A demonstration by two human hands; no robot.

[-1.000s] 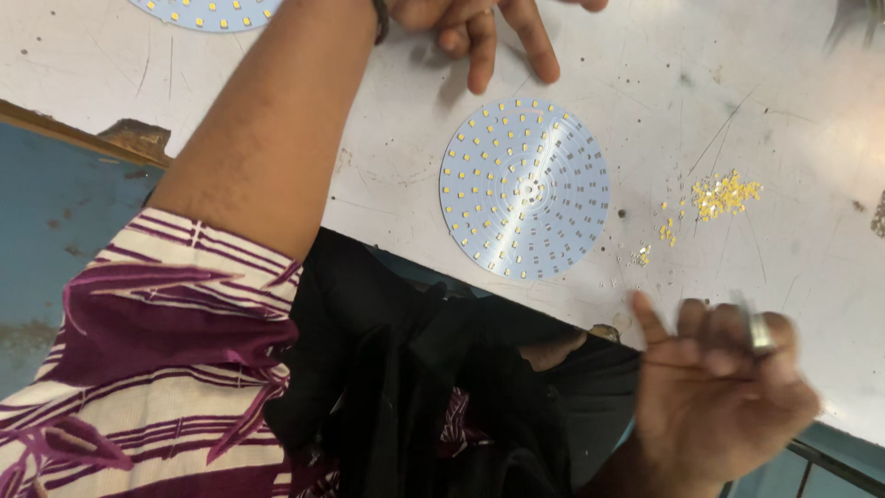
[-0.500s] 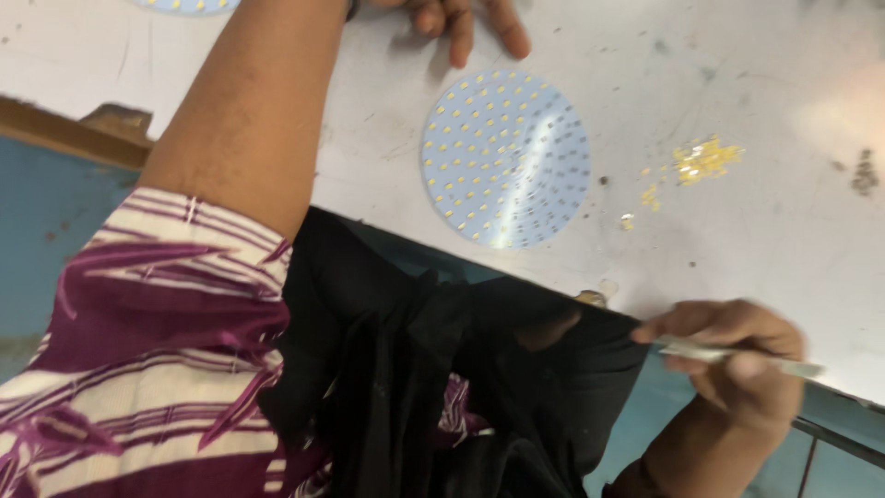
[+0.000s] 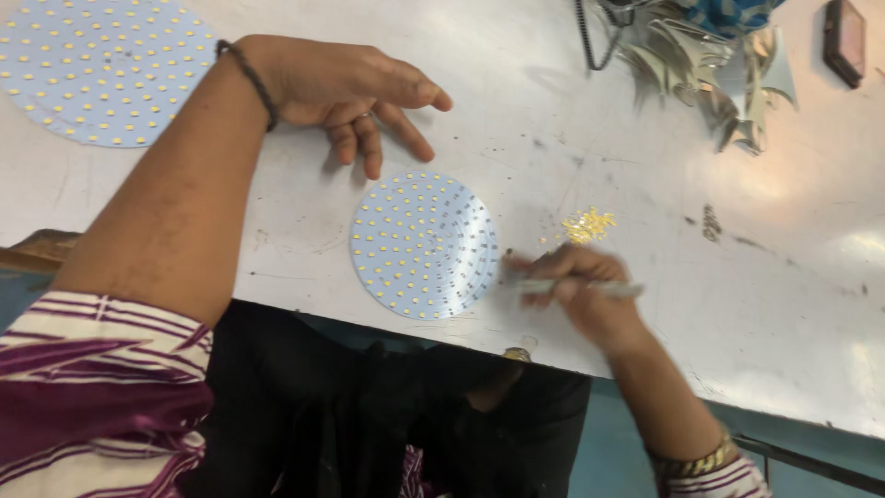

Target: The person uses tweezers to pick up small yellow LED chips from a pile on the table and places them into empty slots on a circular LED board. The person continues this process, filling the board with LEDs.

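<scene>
A: What changed in the last second?

B: The right hand (image 3: 576, 281) was off the desk (image 3: 784, 304), lifted near the person's lap at about 5 o'clock in the view. Now it has come up onto the desk and sits at the 3 o'clock edge of the round board (image 3: 424, 244), fingers pinched on a thin metal tool (image 3: 581, 288), tweezers by the look of it.

A: And the left?

B: The left hand (image 3: 355, 88) has stayed at 12 o'clock of the board, fingers loosely spread and slack, gripping nothing. Its fingertips hang just above the board's top rim; I can't tell if they touch the desk.

A: So what does that mean for the work?

B: I'd judge the tool has been brought in to work at the board's edge, with the yellow bits (image 3: 588, 224) close by at 1 o'clock of that hand.

A: How does the board look?

B: Flat, pale blue-white, a disc dotted all over with small yellow squares in rings. It lies near the desk's front edge, slightly overhanging none of it. A larger board (image 3: 101, 69) of the same kind lies at far 10 o'clock.
</scene>
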